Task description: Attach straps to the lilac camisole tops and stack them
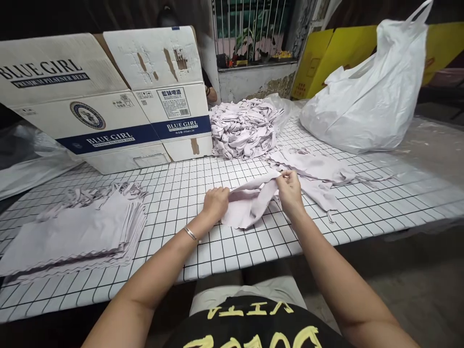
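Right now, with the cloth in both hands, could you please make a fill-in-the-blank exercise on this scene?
The left hand and right hand hold one cloth; the bracelet is on the ____ wrist.
The box reads "BLUE ____".
The bag stands to the person's ____.
The tablecloth's grid lines are ____.

Missing words: left; GIRL; right; black.
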Demonstrator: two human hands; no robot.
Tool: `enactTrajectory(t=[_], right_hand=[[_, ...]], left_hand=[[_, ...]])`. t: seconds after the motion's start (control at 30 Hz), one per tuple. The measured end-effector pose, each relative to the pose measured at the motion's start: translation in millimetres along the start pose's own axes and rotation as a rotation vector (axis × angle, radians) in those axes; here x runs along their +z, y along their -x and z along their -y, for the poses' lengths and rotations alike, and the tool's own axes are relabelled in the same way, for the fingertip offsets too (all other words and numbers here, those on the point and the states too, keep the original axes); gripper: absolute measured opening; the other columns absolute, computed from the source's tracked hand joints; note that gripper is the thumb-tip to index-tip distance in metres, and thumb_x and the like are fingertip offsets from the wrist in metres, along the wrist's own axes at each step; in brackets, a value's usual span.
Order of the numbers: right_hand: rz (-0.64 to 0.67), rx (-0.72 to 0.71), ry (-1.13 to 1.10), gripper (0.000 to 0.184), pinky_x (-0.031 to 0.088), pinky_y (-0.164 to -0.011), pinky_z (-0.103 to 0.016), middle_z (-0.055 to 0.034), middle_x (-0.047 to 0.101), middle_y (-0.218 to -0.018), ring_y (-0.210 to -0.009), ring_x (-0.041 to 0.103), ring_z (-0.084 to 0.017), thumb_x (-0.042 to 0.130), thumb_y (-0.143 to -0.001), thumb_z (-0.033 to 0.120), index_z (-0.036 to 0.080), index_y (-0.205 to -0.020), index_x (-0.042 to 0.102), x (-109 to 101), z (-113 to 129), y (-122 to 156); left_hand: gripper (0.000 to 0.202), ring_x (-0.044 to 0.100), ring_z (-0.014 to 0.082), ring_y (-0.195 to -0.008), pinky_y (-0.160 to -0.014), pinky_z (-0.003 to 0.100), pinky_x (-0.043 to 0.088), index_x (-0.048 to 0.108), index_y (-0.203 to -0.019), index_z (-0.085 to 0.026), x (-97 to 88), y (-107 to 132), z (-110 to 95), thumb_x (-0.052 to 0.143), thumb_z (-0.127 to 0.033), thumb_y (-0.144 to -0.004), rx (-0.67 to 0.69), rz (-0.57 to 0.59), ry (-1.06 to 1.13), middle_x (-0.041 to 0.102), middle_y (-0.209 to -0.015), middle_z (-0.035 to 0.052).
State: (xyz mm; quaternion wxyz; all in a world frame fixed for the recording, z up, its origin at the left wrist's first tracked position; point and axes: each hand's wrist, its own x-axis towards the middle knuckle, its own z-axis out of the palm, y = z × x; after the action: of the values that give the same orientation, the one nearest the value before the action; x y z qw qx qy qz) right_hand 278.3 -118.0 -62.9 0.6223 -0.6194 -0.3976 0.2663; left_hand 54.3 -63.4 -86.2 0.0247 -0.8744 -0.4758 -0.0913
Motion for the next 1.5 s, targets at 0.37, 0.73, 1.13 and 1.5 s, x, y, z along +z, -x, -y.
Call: enactTrajectory(t=[0.37,0.73,1.13,1.5], right_hand=[[0.555,-0.175,0.64,0.035,0.033,-0.048,-0.024,0.003,0.053,-0.061,-0.055,0.05,-0.014,0.077,-0.064,0.046,0.022,-0.078,0.055,-10.3,87.6,-35.0],[0.426,-0.212,1.303,0.015,0.038,-0.057,-0.028,-0.0037,0.064,-0.073,-0.07,0.057,-0.02,0.072,-0.063,0.017,0.021,-0.075,0.065,-44.9,124.5,-115.2],[0.463,-0.252,1.073,0.021,0.047,-0.049,-0.031,-0.0024,0.056,-0.054,-0.053,0.056,-0.017,0.08,-0.053,0.012,0.017,-0.058,0.06,30.1,186.1,-210.1],[0.488,-0.348,0.412,0.028,0.039,-0.05,-0.024,0.0022,0.057,-0.054,-0.051,0.051,-0.012,0.074,-0.069,0.037,0.018,-0.065,0.054,140.8,152.8,-113.3]], left_hand=[[0.022,0.061,0.0231,-0.085,-0.078,0.035,0.041,0.064,-0.101,-0.021,-7.0,-32.9,-26.2,0.05,-0.026,-0.086,-0.155,-0.001,0.247,0.069,-0.093,0.0062],[0.023,0.058,0.0141,-0.065,-0.053,0.021,0.043,0.072,-0.078,-0.017,-156.2,-63.4,85.4,0.055,-0.014,-0.063,-0.1,0.452,0.591,0.068,-0.077,0.0041],[0.01,0.058,0.0134,-0.055,-0.055,0.024,0.047,0.062,-0.068,-0.013,-229.4,-106.3,117.0,0.06,-0.019,-0.077,-0.268,-0.152,0.662,0.06,-0.06,0.003],[0.019,0.059,0.0208,-0.087,-0.079,0.03,0.046,0.067,-0.083,-0.013,-240.0,-127.5,73.7,0.05,-0.008,-0.077,-0.037,-0.491,0.092,0.065,-0.089,0.0082]])
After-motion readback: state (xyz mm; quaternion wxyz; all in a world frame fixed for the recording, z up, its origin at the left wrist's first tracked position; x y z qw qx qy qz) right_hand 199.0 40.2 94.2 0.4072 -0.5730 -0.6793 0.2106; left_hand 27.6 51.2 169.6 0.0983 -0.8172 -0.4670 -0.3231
